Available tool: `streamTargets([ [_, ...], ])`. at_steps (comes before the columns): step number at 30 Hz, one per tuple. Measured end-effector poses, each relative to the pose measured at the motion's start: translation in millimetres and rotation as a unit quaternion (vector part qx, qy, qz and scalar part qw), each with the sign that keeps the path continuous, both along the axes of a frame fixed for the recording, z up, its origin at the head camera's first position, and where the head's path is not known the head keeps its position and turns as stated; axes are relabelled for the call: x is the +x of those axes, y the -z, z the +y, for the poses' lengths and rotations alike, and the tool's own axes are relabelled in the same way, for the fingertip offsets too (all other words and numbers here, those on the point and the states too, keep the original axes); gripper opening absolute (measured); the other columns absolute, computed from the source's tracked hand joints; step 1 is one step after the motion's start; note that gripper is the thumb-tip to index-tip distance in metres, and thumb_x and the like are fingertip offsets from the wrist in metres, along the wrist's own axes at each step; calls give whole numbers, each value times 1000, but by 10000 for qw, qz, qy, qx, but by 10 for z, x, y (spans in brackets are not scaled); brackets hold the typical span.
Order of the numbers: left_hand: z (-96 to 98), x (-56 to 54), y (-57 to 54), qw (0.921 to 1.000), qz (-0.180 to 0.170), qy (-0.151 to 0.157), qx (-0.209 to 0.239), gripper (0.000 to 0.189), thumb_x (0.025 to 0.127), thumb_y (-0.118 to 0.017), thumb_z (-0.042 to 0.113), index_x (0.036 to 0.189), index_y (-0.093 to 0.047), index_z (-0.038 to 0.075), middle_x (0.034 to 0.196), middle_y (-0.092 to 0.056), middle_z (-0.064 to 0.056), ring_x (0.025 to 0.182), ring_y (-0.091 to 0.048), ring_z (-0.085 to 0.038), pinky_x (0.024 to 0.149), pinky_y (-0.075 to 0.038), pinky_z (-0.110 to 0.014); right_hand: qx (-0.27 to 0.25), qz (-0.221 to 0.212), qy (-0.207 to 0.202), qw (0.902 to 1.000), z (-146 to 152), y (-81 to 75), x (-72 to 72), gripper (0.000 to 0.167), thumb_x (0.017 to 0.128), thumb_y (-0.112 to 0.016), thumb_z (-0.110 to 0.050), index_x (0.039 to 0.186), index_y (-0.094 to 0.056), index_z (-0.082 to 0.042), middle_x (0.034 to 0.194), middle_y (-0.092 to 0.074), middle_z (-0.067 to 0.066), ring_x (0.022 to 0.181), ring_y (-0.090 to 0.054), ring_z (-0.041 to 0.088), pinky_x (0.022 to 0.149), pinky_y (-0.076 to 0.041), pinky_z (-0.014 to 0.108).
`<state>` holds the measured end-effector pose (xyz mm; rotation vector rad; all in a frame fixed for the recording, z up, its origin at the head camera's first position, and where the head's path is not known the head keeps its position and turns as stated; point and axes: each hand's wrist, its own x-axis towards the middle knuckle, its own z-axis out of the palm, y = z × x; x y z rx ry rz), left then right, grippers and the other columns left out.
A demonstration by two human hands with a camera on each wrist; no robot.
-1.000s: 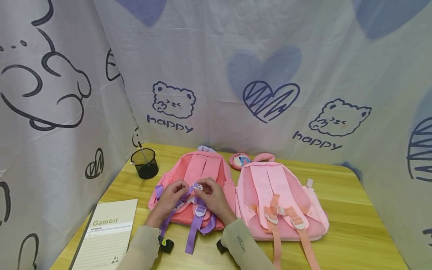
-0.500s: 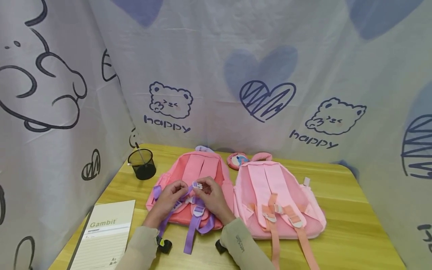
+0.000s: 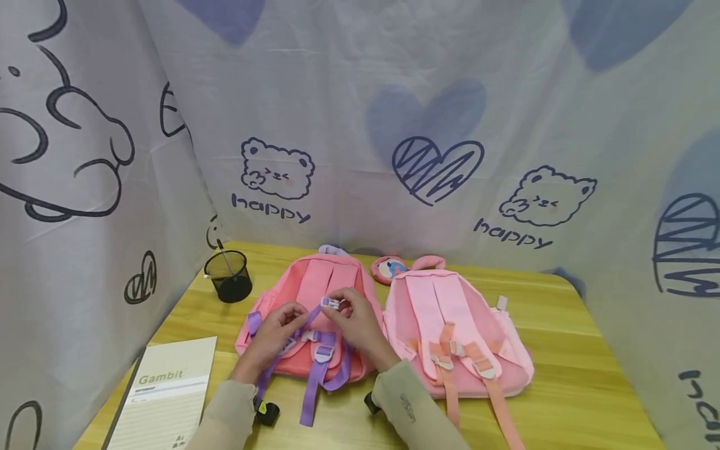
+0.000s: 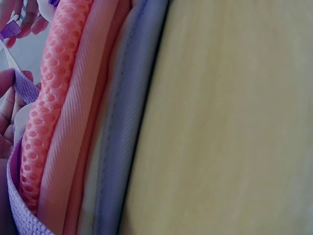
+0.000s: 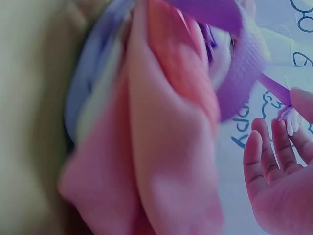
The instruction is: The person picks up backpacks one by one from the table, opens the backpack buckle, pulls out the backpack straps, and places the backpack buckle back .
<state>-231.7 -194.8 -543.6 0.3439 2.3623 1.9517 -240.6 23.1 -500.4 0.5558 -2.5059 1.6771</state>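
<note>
A coral-pink backpack (image 3: pixel 298 281) with purple straps lies back-side up on the table. Over it, my right hand (image 3: pixel 362 325) pinches a white prong-ended side-release buckle (image 3: pixel 330 303) between thumb and fingers; the right wrist view shows the buckle (image 5: pixel 292 121) at the fingertips. From the buckle a purple strap (image 3: pixel 312 317) runs down to my left hand (image 3: pixel 272 337), which pinches it between thumb and finger, as the left wrist view also shows on the strap (image 4: pixel 24 87). Another white buckle piece (image 3: pixel 309 336) rests on the backpack below. Loose purple strap ends hang toward the table's front.
A lighter pink backpack (image 3: pixel 416 300) with orange straps lies against the first one's right side. A black mesh pen cup (image 3: pixel 233 289) stands at the back left, a notebook (image 3: pixel 163 390) at the front left. A printed curtain (image 3: pixel 349 156) surrounds the table (image 3: pixel 574 350).
My right hand has lifted the buckle slightly up and away from my left hand, and the strap between them looks straighter. The whole head view has shifted a little.
</note>
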Motion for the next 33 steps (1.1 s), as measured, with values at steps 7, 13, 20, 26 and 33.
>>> streamTargets([
  [7, -2, -19, 18, 9998, 94, 52, -174, 21, 105, -63, 27, 107, -66, 7, 93, -63, -7, 81, -57, -16, 73, -48, -26, 674, 314, -146, 9971, 167, -127, -81, 21, 95, -77, -20, 112, -73, -11, 109, -68, 6, 97, -64, 20, 86, -58, 39],
  [13, 13, -25, 15, 9997, 76, 42, -217, 13, 103, -65, 19, 110, -67, 8, 98, -66, -6, 83, -60, -14, 75, -50, -24, 1080, 227, -280, 9935, 287, -138, -186, 19, 95, -78, -25, 111, -74, -16, 107, -67, 1, 96, -63, 16, 87, -56, 34],
  [20, 20, -48, 60, 9989, 59, -44, -456, 11, 102, -66, 17, 111, -68, 10, 103, -68, -10, 89, -62, -17, 80, -51, -25, 1196, 252, -326, 9920, 375, -65, -251, 20, 94, -78, -19, 113, -74, -13, 103, -66, 3, 94, -63, 16, 86, -55, 33],
  [26, 28, -36, 49, 9982, 151, -152, -567, 8, 102, -66, 15, 109, -69, 13, 102, -69, -10, 88, -62, -18, 79, -50, -25, 1229, -27, -177, 9923, 399, -10, -273, 21, 92, -80, -20, 111, -76, -12, 101, -66, 4, 93, -62, 19, 86, -53, 36],
  [33, 35, -7, 20, 9974, 179, -205, -672, 7, 102, -66, 12, 108, -70, 12, 102, -69, -8, 87, -62, -16, 78, -50, -25, 1399, -431, 6, 9892, 398, 70, -292, 25, 91, -81, -24, 113, -77, -13, 101, -66, 4, 91, -57, 19, 83, -49, 33],
])
